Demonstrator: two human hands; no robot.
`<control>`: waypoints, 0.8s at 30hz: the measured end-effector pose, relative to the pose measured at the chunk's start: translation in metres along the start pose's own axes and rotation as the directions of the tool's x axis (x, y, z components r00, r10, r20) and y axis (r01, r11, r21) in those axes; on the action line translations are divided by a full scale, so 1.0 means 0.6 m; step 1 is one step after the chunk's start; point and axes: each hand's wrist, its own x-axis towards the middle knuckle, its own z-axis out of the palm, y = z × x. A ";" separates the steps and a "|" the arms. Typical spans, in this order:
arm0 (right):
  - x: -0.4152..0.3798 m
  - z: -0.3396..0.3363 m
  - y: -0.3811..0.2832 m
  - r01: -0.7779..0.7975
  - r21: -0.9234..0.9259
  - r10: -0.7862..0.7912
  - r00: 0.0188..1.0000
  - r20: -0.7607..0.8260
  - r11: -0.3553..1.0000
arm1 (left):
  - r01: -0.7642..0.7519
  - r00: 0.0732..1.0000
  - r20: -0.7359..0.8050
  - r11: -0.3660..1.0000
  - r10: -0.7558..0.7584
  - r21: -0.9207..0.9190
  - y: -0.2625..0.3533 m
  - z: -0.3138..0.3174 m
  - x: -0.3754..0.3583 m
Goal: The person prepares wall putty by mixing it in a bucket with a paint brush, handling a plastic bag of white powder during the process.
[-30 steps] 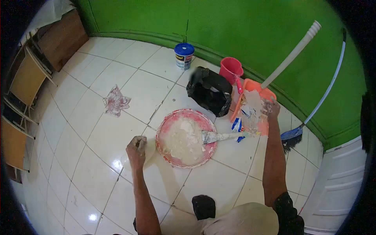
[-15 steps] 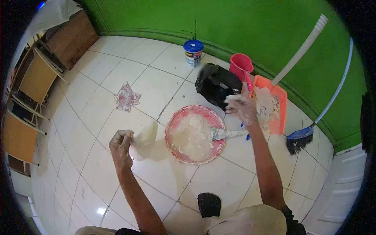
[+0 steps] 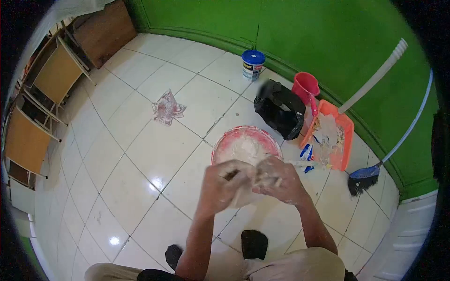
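My left hand and my right hand meet in front of me, both dusted white. Their fingers are closed on the top of a pale translucent plastic bag, which hangs below them, slightly blurred. Just beyond the hands is a round red tub with whitish paste in it, its near part hidden by the hands. A putty knife sticks out to the right of the tub, its blade hidden behind my right hand.
On the tiled floor are a black bag, a pink dipper, a blue-lidded bucket, an orange dustpan with debris, a blue broom and star-shaped plastic. Chairs stand left; a green wall rises behind.
My left hand has moved right with the plastic bag, and my right hand has come down and left from beside the black bag to meet it. The view has shifted slightly.
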 end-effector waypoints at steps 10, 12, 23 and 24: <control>-0.273 -0.005 0.057 -0.447 0.277 0.478 0.877 -0.052 0.851 | -0.241 0.871 0.480 0.943 0.106 0.229 -0.159 0.153 -0.069; -0.293 -0.013 0.072 -0.526 0.256 0.544 0.839 -0.002 0.811 | -0.014 0.854 0.504 0.963 -0.129 0.271 -0.182 0.174 -0.070; -0.273 -0.020 0.148 -0.499 0.268 0.564 0.764 -0.313 0.824 | 0.171 0.890 0.400 0.973 -0.220 0.154 -0.251 0.220 -0.005; -0.275 -0.015 0.154 -0.503 0.273 0.570 0.760 -0.312 0.820 | 0.178 0.887 0.402 0.972 -0.227 0.156 -0.256 0.221 -0.006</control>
